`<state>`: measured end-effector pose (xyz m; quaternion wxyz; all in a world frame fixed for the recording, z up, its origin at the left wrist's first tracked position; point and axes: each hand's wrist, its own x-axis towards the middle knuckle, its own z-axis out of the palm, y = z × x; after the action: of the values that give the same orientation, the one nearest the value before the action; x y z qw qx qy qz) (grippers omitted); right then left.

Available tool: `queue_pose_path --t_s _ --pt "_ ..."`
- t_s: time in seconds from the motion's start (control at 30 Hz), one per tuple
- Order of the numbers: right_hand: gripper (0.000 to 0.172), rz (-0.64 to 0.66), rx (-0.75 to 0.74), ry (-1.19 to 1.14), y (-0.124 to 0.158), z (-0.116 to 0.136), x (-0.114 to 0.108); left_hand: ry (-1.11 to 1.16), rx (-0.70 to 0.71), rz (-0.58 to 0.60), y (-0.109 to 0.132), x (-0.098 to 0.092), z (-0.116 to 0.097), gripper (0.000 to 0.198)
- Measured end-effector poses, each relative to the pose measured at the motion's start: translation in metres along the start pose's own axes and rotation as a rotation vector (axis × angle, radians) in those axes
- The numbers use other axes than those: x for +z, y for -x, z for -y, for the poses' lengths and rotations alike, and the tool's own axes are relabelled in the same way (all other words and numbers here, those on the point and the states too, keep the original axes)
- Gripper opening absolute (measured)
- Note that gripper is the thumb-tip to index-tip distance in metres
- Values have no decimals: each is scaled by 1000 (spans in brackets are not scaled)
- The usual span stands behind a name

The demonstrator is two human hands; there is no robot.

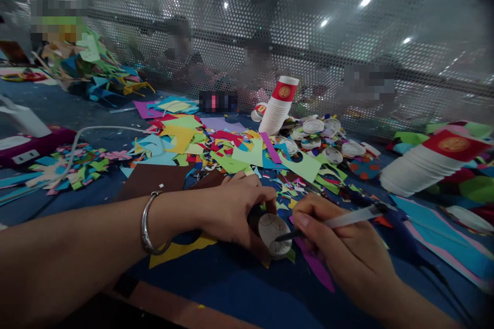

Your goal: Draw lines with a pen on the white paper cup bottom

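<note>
My left hand (239, 211), with a silver bangle at the wrist, curls round a small white paper cup (275, 236) and holds it tilted. The cup's round bottom faces me and bears thin drawn lines. In my right hand (335, 236) is a pen (347, 216) with a clear barrel, its dark tip at the cup's bottom. Under my right hand lies a purple paper strip (318, 267). Yellow paper (183, 249) lies below my left wrist, and a brown sheet (152, 182) lies just beyond it.
Coloured paper scraps (247, 151) cover the middle of the blue table. Stacked paper cups (278, 108) lean at the back, with another stack (428, 162) at right. A power strip (27, 151) with a white cable sits at left. A dark tool with a cord (411, 236) lies beside my right hand.
</note>
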<state>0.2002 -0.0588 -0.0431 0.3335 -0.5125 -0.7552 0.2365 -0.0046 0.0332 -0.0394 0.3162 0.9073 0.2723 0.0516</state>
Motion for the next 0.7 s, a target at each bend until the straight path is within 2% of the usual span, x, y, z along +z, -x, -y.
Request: queue_pose_path --t_s 0.17,0.5,0.7 --pt "33 13 -29 28 -1 0 1 -9 -14 22 0 -2 -1 63" --pt "31 35 57 -180 2 -2 12 -10 -36 24 1 -3 -4 64" --pt "32 -29 80 -218 0 -1 11 -15 -24 11 0 -2 -3 63"
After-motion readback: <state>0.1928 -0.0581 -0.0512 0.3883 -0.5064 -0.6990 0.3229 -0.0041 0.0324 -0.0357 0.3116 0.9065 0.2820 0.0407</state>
